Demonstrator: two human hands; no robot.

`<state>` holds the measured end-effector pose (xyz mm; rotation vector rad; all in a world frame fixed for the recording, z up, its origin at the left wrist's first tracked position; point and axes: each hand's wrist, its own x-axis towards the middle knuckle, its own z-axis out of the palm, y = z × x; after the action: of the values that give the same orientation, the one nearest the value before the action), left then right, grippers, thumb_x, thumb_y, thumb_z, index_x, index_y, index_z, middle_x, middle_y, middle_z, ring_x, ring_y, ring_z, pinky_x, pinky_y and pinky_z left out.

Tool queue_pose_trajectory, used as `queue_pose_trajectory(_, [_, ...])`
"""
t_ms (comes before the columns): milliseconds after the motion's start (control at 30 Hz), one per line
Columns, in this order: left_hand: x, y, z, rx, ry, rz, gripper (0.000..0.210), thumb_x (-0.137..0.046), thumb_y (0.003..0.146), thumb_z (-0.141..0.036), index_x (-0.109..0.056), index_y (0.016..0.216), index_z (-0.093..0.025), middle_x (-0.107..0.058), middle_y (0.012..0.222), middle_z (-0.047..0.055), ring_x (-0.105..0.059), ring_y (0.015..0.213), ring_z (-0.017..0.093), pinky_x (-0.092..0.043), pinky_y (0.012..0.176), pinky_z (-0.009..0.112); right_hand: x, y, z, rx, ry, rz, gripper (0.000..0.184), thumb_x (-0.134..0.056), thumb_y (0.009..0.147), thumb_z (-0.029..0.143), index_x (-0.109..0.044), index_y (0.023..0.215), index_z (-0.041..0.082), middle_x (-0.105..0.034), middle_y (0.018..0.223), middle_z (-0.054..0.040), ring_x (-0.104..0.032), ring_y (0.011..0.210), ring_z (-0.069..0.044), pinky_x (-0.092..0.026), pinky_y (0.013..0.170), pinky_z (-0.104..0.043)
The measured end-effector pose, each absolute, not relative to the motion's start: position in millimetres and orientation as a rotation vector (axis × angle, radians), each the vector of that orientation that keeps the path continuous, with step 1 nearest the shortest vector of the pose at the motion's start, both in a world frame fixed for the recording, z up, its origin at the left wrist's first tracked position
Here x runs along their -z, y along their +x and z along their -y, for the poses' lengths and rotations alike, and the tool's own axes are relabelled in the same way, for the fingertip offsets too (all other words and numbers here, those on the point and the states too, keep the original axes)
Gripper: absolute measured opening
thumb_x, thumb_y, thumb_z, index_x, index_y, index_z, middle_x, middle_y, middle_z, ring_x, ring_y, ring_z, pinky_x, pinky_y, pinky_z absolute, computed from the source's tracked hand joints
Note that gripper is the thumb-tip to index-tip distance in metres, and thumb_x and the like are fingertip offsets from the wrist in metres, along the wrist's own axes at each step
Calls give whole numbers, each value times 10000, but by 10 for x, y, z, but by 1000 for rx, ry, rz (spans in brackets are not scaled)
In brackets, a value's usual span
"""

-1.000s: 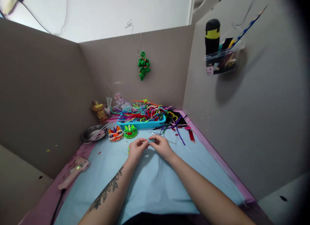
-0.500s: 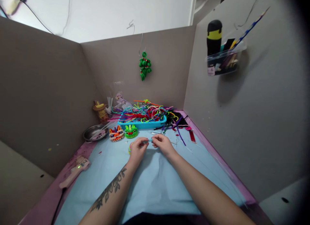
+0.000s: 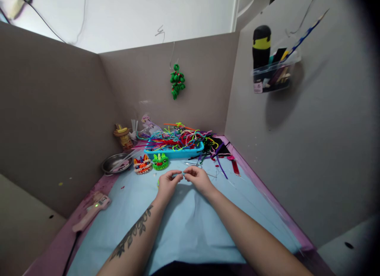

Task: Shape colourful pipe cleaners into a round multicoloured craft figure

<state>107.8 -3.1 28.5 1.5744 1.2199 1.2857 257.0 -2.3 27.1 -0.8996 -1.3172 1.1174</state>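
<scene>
Over the light blue cloth [image 3: 192, 220], my left hand [image 3: 170, 182] and my right hand [image 3: 198, 177] meet with pinched fingertips. Between them shows a tiny light blue piece [image 3: 183, 173], probably a bit of pipe cleaner; the fingers cover most of it. Behind my left hand a yellow-green object [image 3: 158, 183] peeks out, its shape mostly hidden. Just beyond stand a green pipe-cleaner animal head [image 3: 160, 161] and an orange and peach one [image 3: 142, 164]. A pair of scissors or pliers [image 3: 192, 164] lies past my right hand.
A blue tray [image 3: 175, 154] heaped with colourful pipe cleaners stands at the back. To the left are a metal bowl [image 3: 116, 163] and a pink glue gun [image 3: 92, 213] with its cord. Grey panels [image 3: 166, 109] enclose the table; a plastic holder [image 3: 271, 80] hangs on the right one.
Both hands stay pinched in nearly the same place, their fingertips slightly closer together. Less of the light blue piece shows now.
</scene>
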Motion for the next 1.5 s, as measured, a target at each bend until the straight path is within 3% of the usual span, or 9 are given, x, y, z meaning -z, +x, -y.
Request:
queue_pose_trajectory(167, [-302,1090,38,-1244,1446,-1210,353,-666,646,-419,-679,854,-134,-667,617,42,-619,587,156,-469,575,237,-282,2578,65,-888,-913,1462,84,-599,702,224,-627,753,162,-626,710,-20,-577,668,-147,-452,640,-261])
queue_pose_trajectory(367, [-279,1109,45,-1211,1358,-1166,376,-674,632,-430,-678,846,-121,-657,599,37,-601,557,140,-458,558,227,-298,2584,98,-677,-915,1584,87,-580,744,226,-653,744,179,-626,733,-29,-572,702,-155,-458,654,-266])
queue_pose_trajectory(467, [-290,1098,31,-1255,1399,-1178,343,-688,623,-396,-671,840,-131,-661,642,32,-588,568,133,-452,563,224,-265,2573,64,-768,-922,1535,108,-603,724,243,-648,796,176,-637,777,-37,-582,719,-157,-473,670,-278])
queue_pose_trajectory(600, [-349,1090,47,-1378,1532,-1247,264,-692,620,-341,-674,814,-163,-679,785,44,-584,627,141,-452,600,238,-256,2570,26,-1027,-902,1389,280,-622,695,324,-609,927,167,-627,770,-34,-589,698,-151,-488,610,-265])
queue_pose_trajectory(767, [-397,1114,120,-1464,1707,-1261,183,-674,645,-322,-689,780,-198,-682,809,53,-606,749,186,-462,659,267,-331,2590,61,-1221,-917,1374,295,-574,723,446,-589,757,153,-569,610,4,-522,521,-99,-414,445,-193])
queue_pose_trajectory(967, [-350,1113,117,-1417,1838,-1251,164,-651,676,-309,-691,798,-208,-679,801,54,-601,740,184,-461,651,268,-322,2581,78,-1237,-926,1439,289,-555,744,435,-569,696,151,-500,515,42,-412,417,-66,-333,409,-182])
queue_pose_trajectory(1233, [-337,1099,78,-1343,1735,-1298,192,-644,658,-347,-685,764,-193,-665,687,22,-561,590,151,-433,578,242,-270,2584,56,-789,-995,1605,98,-542,766,251,-603,775,174,-578,687,9,-507,624,-120,-390,573,-222])
queue_pose_trajectory(1367, [-336,1098,66,-1257,1641,-1316,220,-623,659,-372,-677,748,-178,-601,525,-19,-520,490,128,-394,495,217,-305,2594,91,-580,-994,1708,78,-529,778,187,-606,789,189,-586,746,-12,-524,704,-144,-397,636,-246])
queue_pose_trajectory(1500, [-327,1093,55,-1205,1594,-1248,244,-602,671,-400,-676,713,-172,-618,553,-9,-533,491,121,-395,490,210,-323,2610,112,-453,-958,1801,90,-521,793,162,-602,802,199,-579,761,-21,-529,747,-159,-397,680,-263])
